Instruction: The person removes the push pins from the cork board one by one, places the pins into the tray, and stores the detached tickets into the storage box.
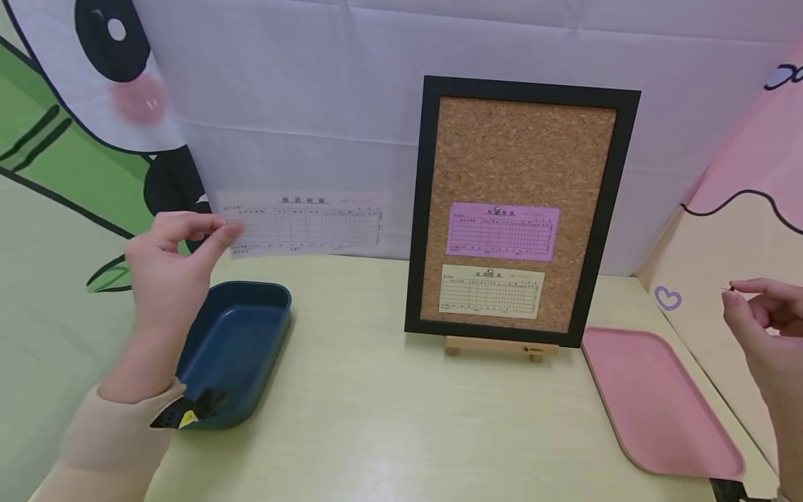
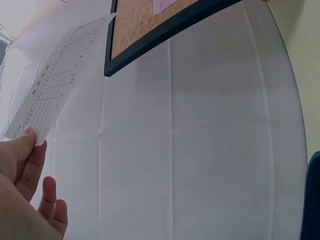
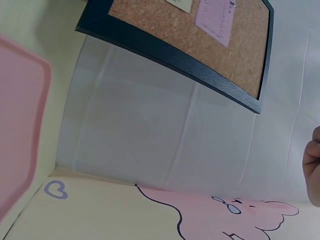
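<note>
a creased white cloth, flanked by printed figures, hangs behind the pale tabletop. the board, between the blue tray and the pink tray, bears a purple slip above a yellow slip. the left hand pinches the white slip by one end, left of the board. the right hand, right of the board, pinches a pin.

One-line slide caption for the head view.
Left hand pinches a white slip beside a corkboard bearing a purple slip and a yellow slip; right hand holds a pin.
</note>
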Action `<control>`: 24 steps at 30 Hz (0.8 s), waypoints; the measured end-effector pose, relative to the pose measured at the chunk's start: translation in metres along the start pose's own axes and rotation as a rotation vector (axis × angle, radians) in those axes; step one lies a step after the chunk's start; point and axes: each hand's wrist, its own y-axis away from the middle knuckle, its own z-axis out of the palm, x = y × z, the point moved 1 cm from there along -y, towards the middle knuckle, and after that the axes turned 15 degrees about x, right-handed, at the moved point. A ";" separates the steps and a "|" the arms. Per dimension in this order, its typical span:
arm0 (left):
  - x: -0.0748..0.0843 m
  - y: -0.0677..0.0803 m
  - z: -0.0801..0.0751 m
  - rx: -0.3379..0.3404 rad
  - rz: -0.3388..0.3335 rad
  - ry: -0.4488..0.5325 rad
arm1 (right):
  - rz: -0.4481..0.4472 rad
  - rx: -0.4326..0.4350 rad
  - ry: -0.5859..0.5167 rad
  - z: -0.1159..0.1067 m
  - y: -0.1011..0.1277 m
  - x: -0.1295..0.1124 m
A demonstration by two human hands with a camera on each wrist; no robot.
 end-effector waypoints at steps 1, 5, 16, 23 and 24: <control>-0.002 0.000 -0.003 0.000 0.001 -0.011 | -0.008 -0.007 0.011 -0.002 0.001 0.002; -0.012 -0.002 -0.014 -0.004 0.006 -0.069 | 0.013 -0.014 0.017 -0.009 0.005 0.012; -0.034 -0.014 -0.045 -0.025 -0.028 -0.159 | 0.089 -0.072 -0.020 -0.026 0.015 0.035; -0.053 -0.023 -0.064 -0.066 -0.010 -0.289 | 0.090 -0.098 0.258 -0.035 0.022 0.042; -0.057 -0.025 -0.067 -0.078 -0.012 -0.306 | 0.084 -0.101 0.272 -0.036 0.024 0.043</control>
